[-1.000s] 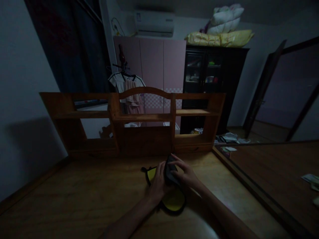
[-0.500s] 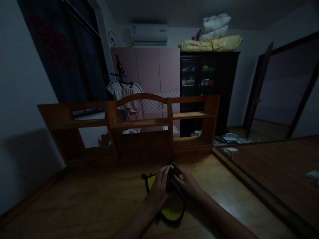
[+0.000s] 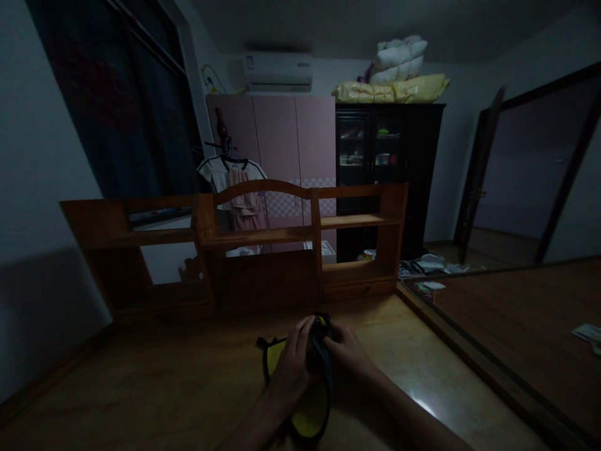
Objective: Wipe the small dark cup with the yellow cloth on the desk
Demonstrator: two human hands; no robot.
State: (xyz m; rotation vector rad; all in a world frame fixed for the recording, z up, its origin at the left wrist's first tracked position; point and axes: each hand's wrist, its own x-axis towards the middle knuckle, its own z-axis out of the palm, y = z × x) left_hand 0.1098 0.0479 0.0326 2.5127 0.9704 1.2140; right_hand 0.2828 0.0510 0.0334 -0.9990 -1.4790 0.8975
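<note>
A floppy yellow item with black edging (image 3: 310,410), whose exact kind I cannot make out, lies on the pale wooden bed board (image 3: 188,376). My left hand (image 3: 292,360) is curled over its dark, gathered upper part from the left. From the other side my right hand (image 3: 351,352) pinches the same part, thumb and fingers close together. A dark strap or band runs down from between the hands. One yellow corner with a small black tab sticks out left of my left hand. The hands and dim light hide the middle of the item.
A wooden headboard with open shelves (image 3: 267,235) rises behind the board. A raised wooden edge (image 3: 451,341) runs along the right side. Beyond stand a pink wardrobe (image 3: 277,134), a black cabinet (image 3: 413,163) and an open door (image 3: 479,181).
The camera view has shifted slightly. Both hands and the yellow item sit a little further left and lower in the picture. The grip on the dark part stays much the same.
</note>
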